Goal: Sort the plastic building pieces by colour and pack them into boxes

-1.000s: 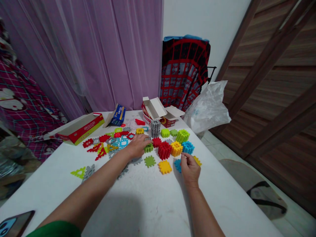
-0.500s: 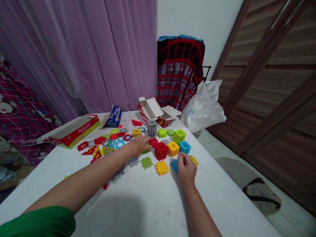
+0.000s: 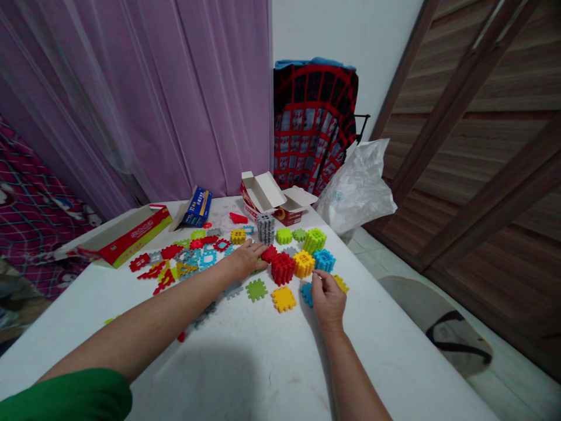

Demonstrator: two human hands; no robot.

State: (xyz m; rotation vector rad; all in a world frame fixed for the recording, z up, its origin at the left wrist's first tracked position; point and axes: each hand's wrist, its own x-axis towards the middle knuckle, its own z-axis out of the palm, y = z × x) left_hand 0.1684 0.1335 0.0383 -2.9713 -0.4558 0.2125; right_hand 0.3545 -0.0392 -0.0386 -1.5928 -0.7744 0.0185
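My left hand (image 3: 246,259) lies over the toy pieces, fingers curled down on a green piece beside a flat red piece (image 3: 268,253); what it grips is mostly hidden. My right hand (image 3: 326,298) rests on the white table (image 3: 263,362), its fingers pinched at the edge of a flat blue piece (image 3: 307,292), with a yellow piece (image 3: 340,283) just to its right. Between the hands stand a red cube (image 3: 283,268), a yellow cube (image 3: 304,263) and a blue cube (image 3: 324,259). A flat green piece (image 3: 256,289) and a flat yellow piece (image 3: 283,298) lie in front.
Several flat red, blue and grey pieces (image 3: 184,257) spread to the left. A grey block tower (image 3: 265,228), a green cube (image 3: 314,240), open cardboard boxes (image 3: 272,199), a red box (image 3: 127,234), a blue box (image 3: 197,206) and a white plastic bag (image 3: 357,187) stand at the back.
The view has drifted, so everything sits lower and more to the left. My left hand stays on the pieces near the red cube; my right hand keeps its pinch by the blue piece.
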